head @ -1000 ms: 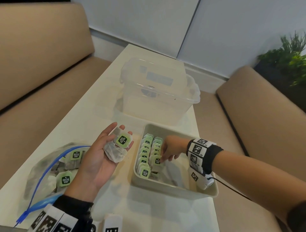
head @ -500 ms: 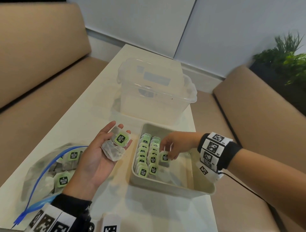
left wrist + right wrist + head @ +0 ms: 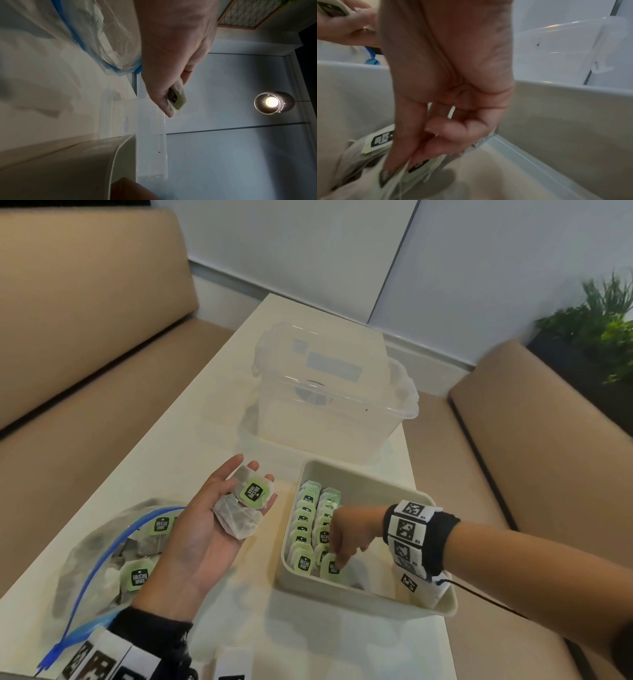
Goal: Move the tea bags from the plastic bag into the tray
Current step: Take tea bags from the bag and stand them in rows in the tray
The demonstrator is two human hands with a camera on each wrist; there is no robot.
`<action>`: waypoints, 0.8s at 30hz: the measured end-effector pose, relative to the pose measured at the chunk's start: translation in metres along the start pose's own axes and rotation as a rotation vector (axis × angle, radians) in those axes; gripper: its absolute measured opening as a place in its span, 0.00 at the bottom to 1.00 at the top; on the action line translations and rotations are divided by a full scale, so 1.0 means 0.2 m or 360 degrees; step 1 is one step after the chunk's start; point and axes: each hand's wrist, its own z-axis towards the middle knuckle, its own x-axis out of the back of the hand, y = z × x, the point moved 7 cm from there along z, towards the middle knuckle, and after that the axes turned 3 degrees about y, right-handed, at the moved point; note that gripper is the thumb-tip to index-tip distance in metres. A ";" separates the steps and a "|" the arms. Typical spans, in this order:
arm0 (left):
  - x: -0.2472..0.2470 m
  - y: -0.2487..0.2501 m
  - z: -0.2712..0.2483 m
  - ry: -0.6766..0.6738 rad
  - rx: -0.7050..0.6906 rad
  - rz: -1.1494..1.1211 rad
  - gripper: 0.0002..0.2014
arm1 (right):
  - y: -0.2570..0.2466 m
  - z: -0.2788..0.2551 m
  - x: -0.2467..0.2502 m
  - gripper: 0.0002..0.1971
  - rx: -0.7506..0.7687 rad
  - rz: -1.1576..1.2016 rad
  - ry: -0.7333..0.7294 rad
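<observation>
My left hand (image 3: 205, 529) lies palm up between the plastic bag and the tray, its fingers nearly straight, carrying a small pile of tea bags (image 3: 246, 508) with green tags. In the left wrist view a green tag (image 3: 177, 97) shows at the fingertips. The zip plastic bag (image 3: 102, 559) on the left holds more tea bags. The beige tray (image 3: 359, 601) holds two rows of upright tea bags (image 3: 308, 522). My right hand (image 3: 346, 535) reaches down into the tray and pinches a tea bag (image 3: 330, 568) at the near end of the right row. In the right wrist view, thumb and finger of that hand (image 3: 404, 162) grip the bag (image 3: 419, 175).
A clear lidded plastic bin (image 3: 329, 405) stands just behind the tray on the narrow white table (image 3: 191, 419). Tan benches run along both sides, and a green plant (image 3: 603, 323) sits at the far right. The tray's right half (image 3: 556, 115) holds no bags.
My right hand carried a tea bag from beside the rows and lowered it to the near end of the right row. The left hand stayed where it was with its pile.
</observation>
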 end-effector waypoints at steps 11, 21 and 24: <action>0.00 0.01 0.03 0.0039 -0.0021 0.0014 0.22 | 0.01 0.02 0.04 0.22 -0.0066 0.0082 0.0233; -0.01 0.02 0.02 0.0058 -0.0016 0.0067 0.21 | 0.00 0.05 0.03 0.14 -0.0018 0.0174 0.0225; -0.01 0.03 0.02 0.0055 -0.0028 0.0056 0.21 | 0.00 0.04 0.05 0.11 -0.0008 0.0157 0.0222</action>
